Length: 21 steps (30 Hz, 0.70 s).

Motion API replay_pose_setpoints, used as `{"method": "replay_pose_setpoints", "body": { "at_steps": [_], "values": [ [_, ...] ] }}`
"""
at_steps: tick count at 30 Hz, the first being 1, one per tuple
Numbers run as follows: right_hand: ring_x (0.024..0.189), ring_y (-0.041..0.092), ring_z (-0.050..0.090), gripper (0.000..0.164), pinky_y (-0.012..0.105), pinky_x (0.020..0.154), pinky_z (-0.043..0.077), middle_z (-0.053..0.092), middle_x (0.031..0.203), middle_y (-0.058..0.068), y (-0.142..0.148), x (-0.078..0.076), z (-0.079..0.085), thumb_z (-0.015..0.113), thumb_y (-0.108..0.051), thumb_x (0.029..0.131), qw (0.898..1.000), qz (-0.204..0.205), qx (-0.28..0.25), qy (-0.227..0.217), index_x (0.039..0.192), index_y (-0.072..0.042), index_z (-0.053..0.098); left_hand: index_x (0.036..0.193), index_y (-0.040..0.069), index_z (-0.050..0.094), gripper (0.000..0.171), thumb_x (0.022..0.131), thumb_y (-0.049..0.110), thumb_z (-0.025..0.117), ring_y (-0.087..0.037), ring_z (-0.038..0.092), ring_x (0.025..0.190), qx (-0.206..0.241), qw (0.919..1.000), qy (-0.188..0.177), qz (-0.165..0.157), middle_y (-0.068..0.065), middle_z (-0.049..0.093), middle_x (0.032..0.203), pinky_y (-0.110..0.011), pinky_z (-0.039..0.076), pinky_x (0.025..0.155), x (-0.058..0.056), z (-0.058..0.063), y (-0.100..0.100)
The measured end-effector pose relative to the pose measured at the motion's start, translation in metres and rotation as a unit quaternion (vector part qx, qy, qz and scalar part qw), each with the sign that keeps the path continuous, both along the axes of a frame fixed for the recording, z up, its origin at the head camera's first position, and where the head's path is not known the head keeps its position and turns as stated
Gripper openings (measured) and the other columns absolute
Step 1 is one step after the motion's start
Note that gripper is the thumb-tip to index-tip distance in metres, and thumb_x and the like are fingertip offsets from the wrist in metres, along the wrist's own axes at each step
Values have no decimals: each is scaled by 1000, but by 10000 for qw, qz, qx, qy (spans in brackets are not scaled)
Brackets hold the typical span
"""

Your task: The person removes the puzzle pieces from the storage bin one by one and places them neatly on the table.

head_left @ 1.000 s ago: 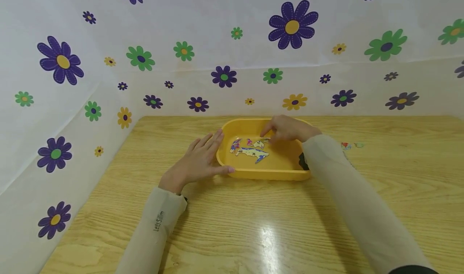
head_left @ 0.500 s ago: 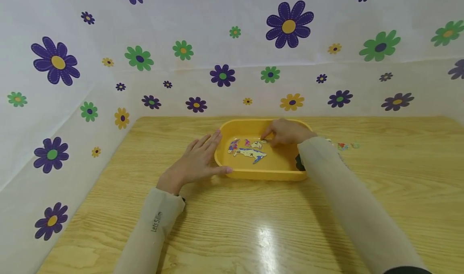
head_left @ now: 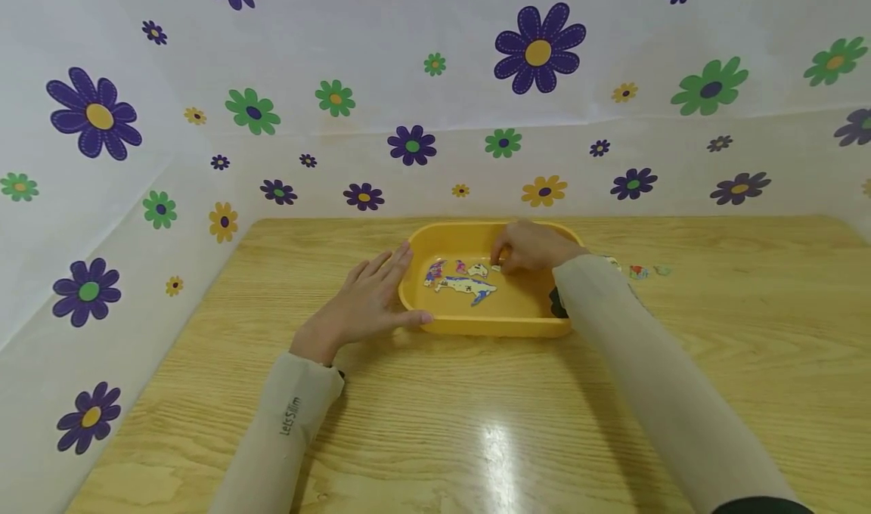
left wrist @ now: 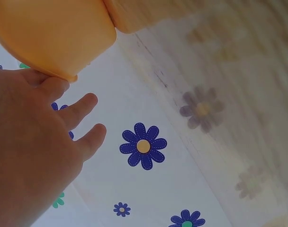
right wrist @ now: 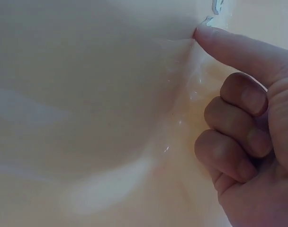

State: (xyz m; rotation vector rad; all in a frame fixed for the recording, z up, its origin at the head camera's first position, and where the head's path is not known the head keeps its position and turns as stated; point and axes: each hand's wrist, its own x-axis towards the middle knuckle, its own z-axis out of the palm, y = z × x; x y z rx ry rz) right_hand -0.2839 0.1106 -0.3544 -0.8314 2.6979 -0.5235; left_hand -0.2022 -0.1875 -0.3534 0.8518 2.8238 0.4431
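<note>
A yellow tray (head_left: 490, 325) holds several flat, printed cutout pieces. The largest cutout (head_left: 468, 287) is beige with blue edges; left of it lies a blue-and-pink cutout (head_left: 434, 272). Straight fingers of my left hand (head_left: 361, 302) rest along the tray's left side, with the thumb at its front rim. Inside the tray, my right hand (head_left: 534, 246) has its index fingertip at a small pale cutout (head_left: 496, 267). In the right wrist view the index finger (right wrist: 243, 52) reaches out and the other visible fingers curl; the thumb is hidden, so a pinch cannot be confirmed.
A dark object (head_left: 558, 304) sits in the tray's right end, partly behind the right sleeve. Beyond that sleeve, a red-and-blue cutout (head_left: 638, 272) and a pale green cutout (head_left: 663, 270) lie on the wooden table (head_left: 408, 423). A flower-printed sheet (head_left: 327, 45) stands behind.
The whole view has shifted slightly left. My right index finger bends more at the small pale cutout, which sits slightly farther right of its neighbour. My left hand stays at the tray.
</note>
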Motion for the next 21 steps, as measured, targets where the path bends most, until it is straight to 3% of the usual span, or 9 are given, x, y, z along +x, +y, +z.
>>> {"method": "replay_pose_setpoints", "body": {
  "at_steps": [10, 17, 21],
  "values": [
    [86, 24, 55, 14, 33, 78, 47, 71, 98, 9, -2, -3, 1, 71, -1, 88, 9999, 114, -11, 73, 100, -2, 78, 163, 4, 9, 107, 92, 66, 59, -35, 9, 154, 13, 10000, -32, 26, -8, 2, 170, -58, 4, 122, 0, 3, 0],
    [72, 21, 49, 18, 31, 67, 41, 63, 82, 8, 0, -2, 7, 67, -1, 83, 9964, 362, -541, 543, 97, 3, 77, 163, 6, 6, 108, 92, 67, 59, -34, 8, 155, 9, 9999, -102, 9, -8, 1, 170, -57, 4, 122, 0, 2, 0],
    [67, 18, 48, 16, 30, 63, 40, 64, 79, 7, 1, -1, 17, 68, -1, 84, 9947, 281, -762, 628, 96, 5, 77, 163, 7, 5, 107, 92, 67, 59, -32, 7, 155, -5, 9999, -124, 56, -6, 0, 170, -56, 3, 123, 0, 2, 1]
  ]
}}
